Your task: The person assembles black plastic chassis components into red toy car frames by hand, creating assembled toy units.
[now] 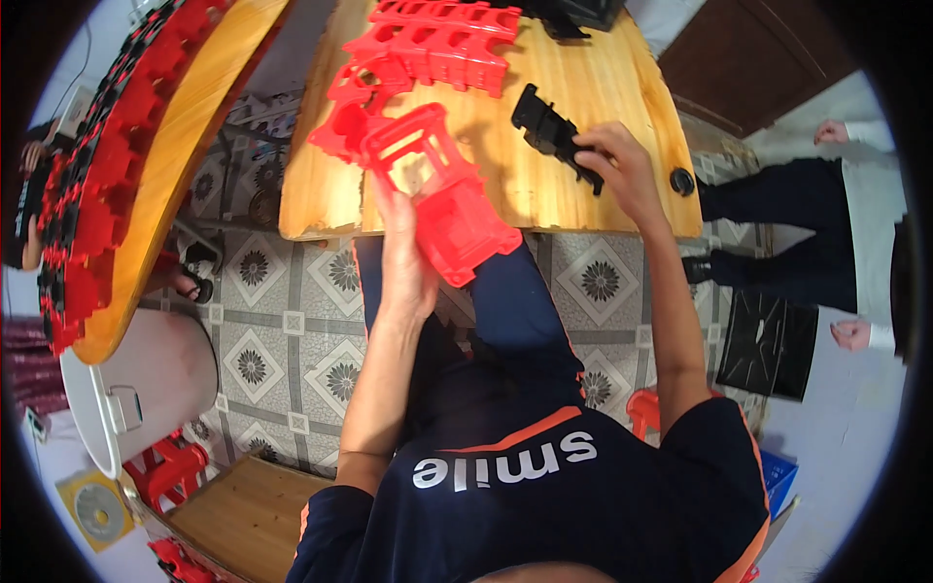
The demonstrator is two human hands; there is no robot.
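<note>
My left hand (403, 257) is wrapped round the side of a red moulded plastic frame (465, 225), which has an open upper section and a boxy lower end. It is tilted over the near edge of the wooden table (311, 209). To the right, my right hand (622, 167) pinches the near end of a long black plastic part (549, 131) just over the tabletop. Beyond my left hand, several similar red plastic parts (437, 53) stand in a curved row.
Black parts (583, 12) lie at the table's far end, and a black round piece (682, 182) is by its right edge. On the left, a wooden board (146, 262) carries red and black parts, above a white bucket (160, 398). Another person (787, 219) stands at right.
</note>
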